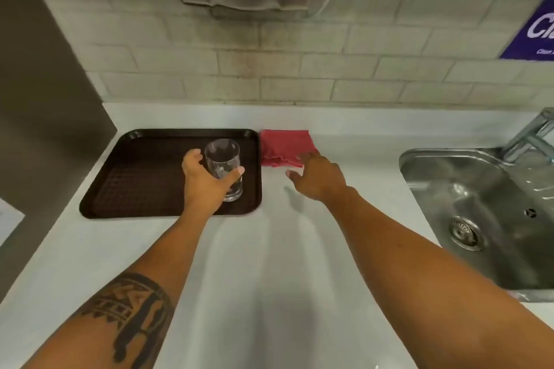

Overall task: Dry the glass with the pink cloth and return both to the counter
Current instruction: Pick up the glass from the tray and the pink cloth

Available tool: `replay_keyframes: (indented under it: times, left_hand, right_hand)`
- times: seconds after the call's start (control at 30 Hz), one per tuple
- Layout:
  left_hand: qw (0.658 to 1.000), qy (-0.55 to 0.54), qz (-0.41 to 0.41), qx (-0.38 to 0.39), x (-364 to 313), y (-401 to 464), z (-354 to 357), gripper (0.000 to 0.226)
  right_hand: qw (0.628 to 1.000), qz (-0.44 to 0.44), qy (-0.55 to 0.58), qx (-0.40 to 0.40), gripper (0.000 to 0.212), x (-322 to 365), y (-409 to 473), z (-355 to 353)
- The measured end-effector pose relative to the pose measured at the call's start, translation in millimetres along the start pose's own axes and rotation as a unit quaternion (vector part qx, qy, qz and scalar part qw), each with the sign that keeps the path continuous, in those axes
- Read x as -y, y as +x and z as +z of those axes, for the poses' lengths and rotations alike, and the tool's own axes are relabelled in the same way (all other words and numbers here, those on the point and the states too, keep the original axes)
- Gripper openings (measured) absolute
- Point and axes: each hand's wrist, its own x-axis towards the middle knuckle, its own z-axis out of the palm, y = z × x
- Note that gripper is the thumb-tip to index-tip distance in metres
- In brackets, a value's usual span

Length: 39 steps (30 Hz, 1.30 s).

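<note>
- Left hand (207,180) wrapped round clear glass (223,168), thumb on right side, fingers on left; grip looked closed on it.
- Glass upright on dark brown tray (126,189), right half of tray.
- Right hand (317,174) spread open, fingertips at near edge of pink cloth (284,147); contact unclear.
- Cloth folded on pale counter (269,263), just right of tray.
- Steel sink (479,195) far right.

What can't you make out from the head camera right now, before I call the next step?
- Clear drinking glass: wet or dry, too fine to tell; the left hand covers its near side.
- Folded pink cloth: its near right corner is behind the right hand; contact unclear.
- Purple wall sign: cut off by the right edge.
- Metal tap: also cut off there.
</note>
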Motion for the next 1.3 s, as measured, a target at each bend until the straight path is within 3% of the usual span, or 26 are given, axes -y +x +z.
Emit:
replay_keyframes:
  times: [0.17, 0.37, 0.47, 0.67, 0.9, 0.97, 1.03, 1.1, 1.13, 1.23, 1.27, 1.3]
  left_hand:
    - [0.996, -0.054, -0.040, 0.060, 8.0, 17.4, 10.0, 0.071]
    - [0.990, -0.112, -0.064, 0.065, 5.8, 24.5, 9.4, 0.061]
    - [0.983, -0.136, -0.079, 0.097, 4.2, 19.0, 9.0, 0.051]
    - [0.976, -0.137, -0.072, 0.155, -4.8, 9.2, 1.9, 0.051]
    - [0.971, -0.145, -0.094, 0.163, -10.6, 8.8, -1.4, 0.055]
    - [0.965, -0.170, -0.109, 0.167, -12.3, 8.8, -2.4, 0.052]
    - [0.956, -0.201, -0.123, 0.173, -15.4, 8.3, -3.3, 0.054]
    - [0.945, -0.238, -0.146, 0.169, -19.7, 6.7, -2.1, 0.067]
    - [0.940, -0.254, -0.158, 0.166, -22.7, 5.4, -1.0, 0.074]
    - [0.926, -0.286, -0.179, 0.167, -32.1, -0.5, 4.1, 0.078]
    - [0.922, -0.294, -0.182, 0.171, -35.4, -3.0, 5.5, 0.076]
    - [0.919, -0.301, -0.185, 0.176, -38.9, -5.9, 6.9, 0.075]
  right_hand:
    - [0.999, 0.000, -0.002, 0.033, 0.058, -4.8, 30.7, 8.2]
    - [0.999, -0.023, -0.009, 0.027, 0.036, 4.7, 74.4, 21.4]
    - [0.998, -0.024, -0.028, 0.055, 0.037, 10.6, 97.9, 33.7]
    - [0.995, 0.008, -0.048, 0.090, 0.062, 11.1, 130.5, 57.3]
    - [0.993, 0.015, -0.113, 0.022, 0.055, -0.3, 124.2, 61.8]
    - [0.996, 0.019, -0.089, -0.007, 0.045, -4.8, 114.4, 60.1]
    - [0.995, 0.082, 0.048, -0.007, 0.039, -10.5, 100.7, 53.6]
    - [0.941, 0.164, 0.295, 0.005, 0.035, -16.3, 83.0, 41.2]
    - [0.882, 0.197, 0.427, 0.015, 0.032, -18.1, 72.7, 34.3]
    - [0.604, 0.204, 0.765, 0.089, 0.027, -14.5, 26.8, 18.3]
    - [0.545, 0.184, 0.812, 0.102, 0.031, -12.2, 9.4, 15.7]
    - [0.509, 0.169, 0.837, 0.106, 0.036, -8.8, -8.1, 14.3]
